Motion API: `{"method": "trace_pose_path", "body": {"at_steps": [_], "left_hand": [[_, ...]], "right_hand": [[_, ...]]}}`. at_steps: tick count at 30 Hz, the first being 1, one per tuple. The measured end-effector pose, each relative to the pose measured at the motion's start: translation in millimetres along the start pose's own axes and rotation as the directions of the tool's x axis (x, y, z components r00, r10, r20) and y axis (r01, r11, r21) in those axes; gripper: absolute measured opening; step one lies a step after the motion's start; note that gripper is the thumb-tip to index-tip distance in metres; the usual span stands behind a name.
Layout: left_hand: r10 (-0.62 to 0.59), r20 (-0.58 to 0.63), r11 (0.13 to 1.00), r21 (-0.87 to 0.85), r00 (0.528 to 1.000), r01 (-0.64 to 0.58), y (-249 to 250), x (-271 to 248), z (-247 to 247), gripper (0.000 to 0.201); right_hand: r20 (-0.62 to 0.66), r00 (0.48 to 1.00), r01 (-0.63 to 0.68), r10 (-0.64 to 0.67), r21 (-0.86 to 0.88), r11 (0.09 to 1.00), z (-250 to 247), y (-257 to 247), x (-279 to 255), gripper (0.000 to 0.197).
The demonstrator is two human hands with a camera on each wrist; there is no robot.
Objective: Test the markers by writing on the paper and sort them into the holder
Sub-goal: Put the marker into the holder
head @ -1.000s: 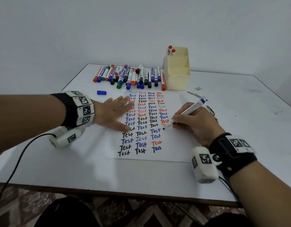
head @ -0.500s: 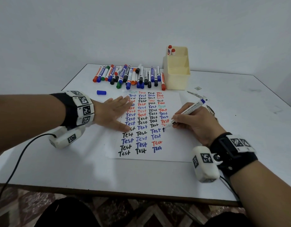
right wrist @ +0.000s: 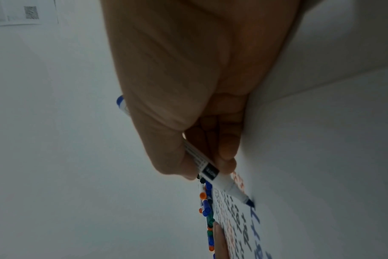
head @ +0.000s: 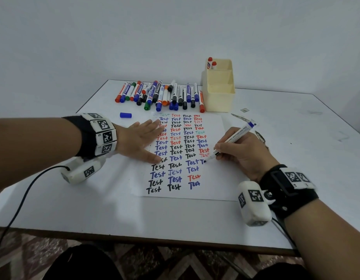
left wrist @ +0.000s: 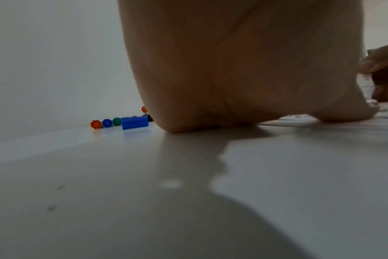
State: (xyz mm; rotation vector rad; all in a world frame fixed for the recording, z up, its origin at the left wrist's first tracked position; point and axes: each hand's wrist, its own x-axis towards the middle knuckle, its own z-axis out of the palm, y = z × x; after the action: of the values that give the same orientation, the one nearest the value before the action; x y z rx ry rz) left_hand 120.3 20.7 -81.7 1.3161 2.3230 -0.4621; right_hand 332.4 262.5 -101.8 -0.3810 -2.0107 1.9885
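Note:
A white paper (head: 213, 184) covered in rows of "Test" in black, blue and red lies mid-table. My right hand (head: 238, 150) grips an uncapped blue whiteboard marker (head: 233, 138), its tip touching the paper beside a fresh blue "T"; the right wrist view shows the marker (right wrist: 219, 177) pinched between thumb and fingers. My left hand (head: 140, 141) lies flat with spread fingers on the paper's left edge, and its palm (left wrist: 222, 70) fills the left wrist view. A cream holder (head: 218, 87) stands behind the paper with two red-capped markers (head: 211, 63) in its rear compartment.
A row of several capped markers (head: 160, 94) lies along the table's back, left of the holder. A loose blue cap (head: 125, 115) sits on the table (head: 94, 209) near my left hand, and the cap (left wrist: 134, 122) shows in the left wrist view.
The marker tip has moved down onto the paper and drawn a blue "T" to the right of the third column. My left hand has stayed flat on the paper.

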Motion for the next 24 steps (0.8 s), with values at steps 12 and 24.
{"method": "trace_pose_path", "body": {"at_steps": [12, 24], "left_hand": [[0.002, 0.006, 1.0, 0.006, 1.0, -0.002, 0.0, -0.8, -0.6, 0.125], [-0.009, 0.005, 1.0, -0.004, 1.0, 0.009, 3.8, -2.9, -2.1, 0.12]], "right_hand": [[-0.03, 0.999, 0.014, -0.015, -0.01, 1.0, -2.1, 2.0, 0.9, 0.03], [-0.034, 0.999, 0.021, -0.021, -0.007, 1.0, -3.8, 5.0, 2.4, 0.032]]}}
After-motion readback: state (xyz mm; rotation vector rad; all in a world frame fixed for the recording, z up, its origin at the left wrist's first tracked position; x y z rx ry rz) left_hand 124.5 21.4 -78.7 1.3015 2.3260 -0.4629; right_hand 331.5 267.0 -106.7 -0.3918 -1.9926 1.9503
